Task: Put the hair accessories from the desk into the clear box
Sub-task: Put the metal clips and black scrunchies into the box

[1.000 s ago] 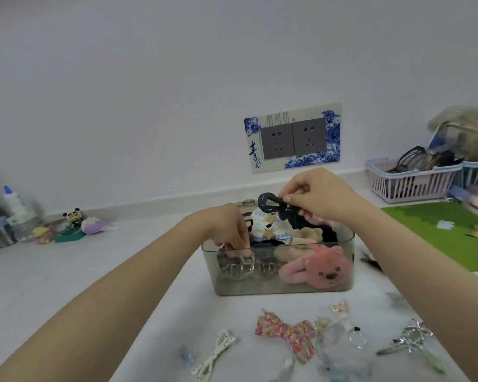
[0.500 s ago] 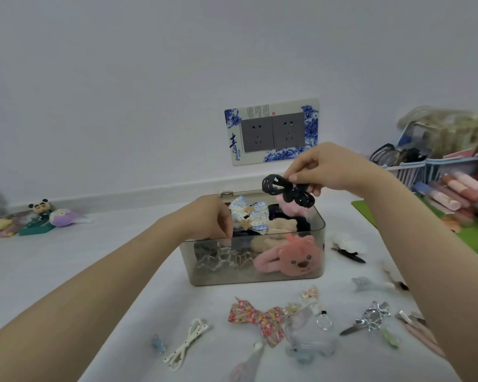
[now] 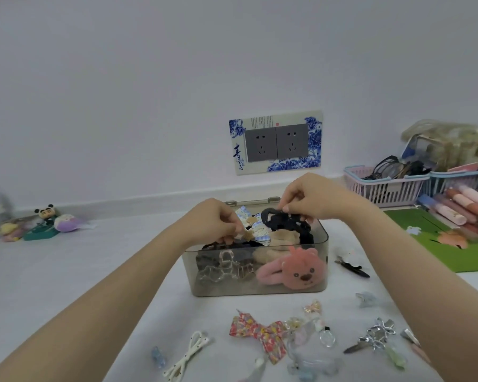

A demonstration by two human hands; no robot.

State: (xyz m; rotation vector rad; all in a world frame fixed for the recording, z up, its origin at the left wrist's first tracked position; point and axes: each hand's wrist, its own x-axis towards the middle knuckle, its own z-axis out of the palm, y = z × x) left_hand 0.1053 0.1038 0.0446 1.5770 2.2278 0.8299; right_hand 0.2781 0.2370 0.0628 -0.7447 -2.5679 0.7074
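Note:
The clear box stands mid-desk, holding a pink plush clip, clear claw clips and beige pieces. My right hand pinches a black bow claw clip that sits low over the box's back right part. At the box's left rim, my left hand grips a blue-and-white checked bow. In front of the box, loose on the desk, lie a red floral bow, a white dotted clip, a silver butterfly clip, small clear clips and a black clip.
Pink and blue baskets with glasses and tubes stand at the back right beside a green mat. Small toy figures and a bottle sit far left. A socket plate is on the wall behind the box.
My right hand has lowered the black bow clip from above the box down onto its contents. My left hand has shifted from the rim onto the checked bow.

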